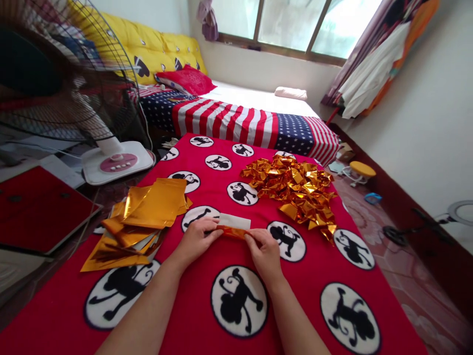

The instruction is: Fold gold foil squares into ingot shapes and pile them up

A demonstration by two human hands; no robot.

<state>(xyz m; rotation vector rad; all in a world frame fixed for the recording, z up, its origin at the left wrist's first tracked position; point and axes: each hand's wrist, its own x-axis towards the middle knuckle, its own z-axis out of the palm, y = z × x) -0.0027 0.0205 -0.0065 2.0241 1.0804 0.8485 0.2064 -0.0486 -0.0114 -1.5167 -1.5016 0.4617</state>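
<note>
Both my hands hold one sheet of gold foil paper over the middle of the red cloth. Its near edge is folded into a narrow gold strip, and a pale strip of its other face shows behind. My left hand pinches the strip's left end. At the right end, my right hand pinches it between thumb and fingers. Left of my left hand lies a loose stack of flat gold sheets. A heap of folded gold foil pieces sits at the back right.
A fan stands at the left beside a red board. Behind the cloth is a bed with a flag-patterned cover. On the right floor are a yellow stool and a stand with a ring.
</note>
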